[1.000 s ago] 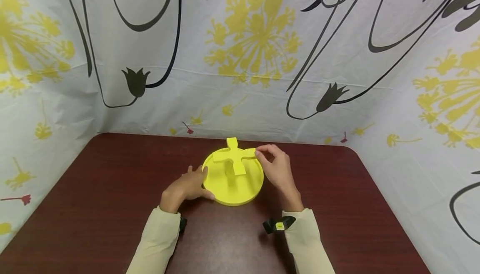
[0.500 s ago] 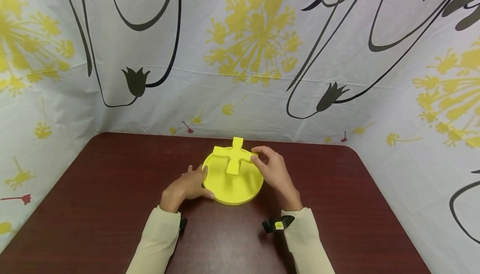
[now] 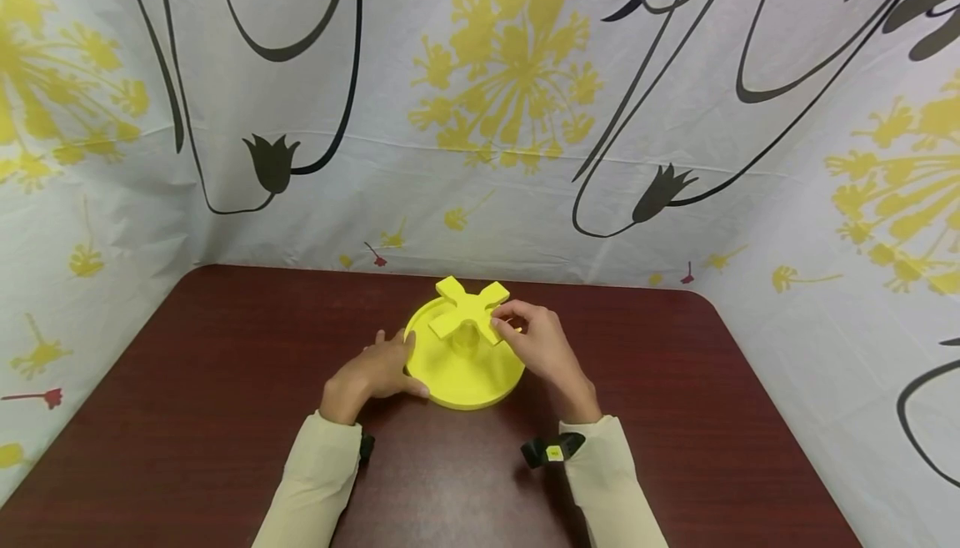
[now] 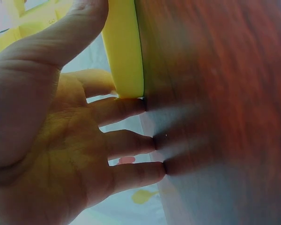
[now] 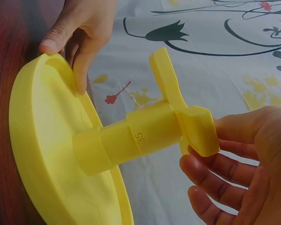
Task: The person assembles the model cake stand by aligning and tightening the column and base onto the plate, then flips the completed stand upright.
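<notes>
A round yellow base [image 3: 465, 385] with a raised rim stands on the dark red-brown table. From its middle rises a yellow post [image 5: 91, 152], carrying a sleeve [image 5: 150, 131] marked 35 and topped by a four-armed cross knob [image 3: 468, 310]. My left hand [image 3: 375, 373] rests against the base's left side, thumb toward the front and fingers spread, fairly straight, along the edge. In the left wrist view its fingertips [image 4: 154, 171] reach the table. One arm of the knob is pinched between the thumb and fingers of my right hand [image 3: 543, 344]. How post and sleeve join inside is hidden.
The table [image 3: 240, 398] has rounded far corners. White cloth [image 3: 337, 114] printed with yellow and dark flowers hangs behind it and along both sides. Each wrist carries a black camera; the right one [image 3: 552, 450] sits low above the table.
The cross knob has turned clockwise, its arms passing from a plus to an X. My right hand has shifted slightly left with it. Left hand and base stay put.
</notes>
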Demonstrator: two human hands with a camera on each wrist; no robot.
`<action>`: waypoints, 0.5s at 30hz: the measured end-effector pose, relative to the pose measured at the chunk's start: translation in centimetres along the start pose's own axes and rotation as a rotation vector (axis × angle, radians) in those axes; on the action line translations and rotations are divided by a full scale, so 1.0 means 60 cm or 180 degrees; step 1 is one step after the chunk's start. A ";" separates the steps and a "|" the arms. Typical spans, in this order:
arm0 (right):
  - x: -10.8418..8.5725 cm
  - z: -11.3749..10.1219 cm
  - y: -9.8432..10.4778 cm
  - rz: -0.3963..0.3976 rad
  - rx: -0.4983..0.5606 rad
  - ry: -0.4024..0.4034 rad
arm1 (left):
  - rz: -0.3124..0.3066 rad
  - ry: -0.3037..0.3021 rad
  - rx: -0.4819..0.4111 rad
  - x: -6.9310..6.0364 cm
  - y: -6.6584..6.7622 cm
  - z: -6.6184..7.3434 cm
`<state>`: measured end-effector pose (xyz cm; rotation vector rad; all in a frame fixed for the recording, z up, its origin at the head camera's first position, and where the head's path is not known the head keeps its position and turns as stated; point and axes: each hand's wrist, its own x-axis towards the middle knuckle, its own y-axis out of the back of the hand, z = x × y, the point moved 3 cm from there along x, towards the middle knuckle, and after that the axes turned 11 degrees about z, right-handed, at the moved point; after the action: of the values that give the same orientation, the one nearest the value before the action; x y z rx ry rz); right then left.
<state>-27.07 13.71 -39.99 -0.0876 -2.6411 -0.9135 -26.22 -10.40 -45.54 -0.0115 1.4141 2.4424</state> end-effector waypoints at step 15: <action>-0.009 -0.020 -0.017 0.0219 -0.0358 0.0085 | 0.0135 -0.0035 0.0003 -0.004 0.001 0.008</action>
<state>-26.38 12.22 -39.87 -0.1911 -2.5445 -1.0322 -25.93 -10.08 -45.23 0.0325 1.4249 2.4721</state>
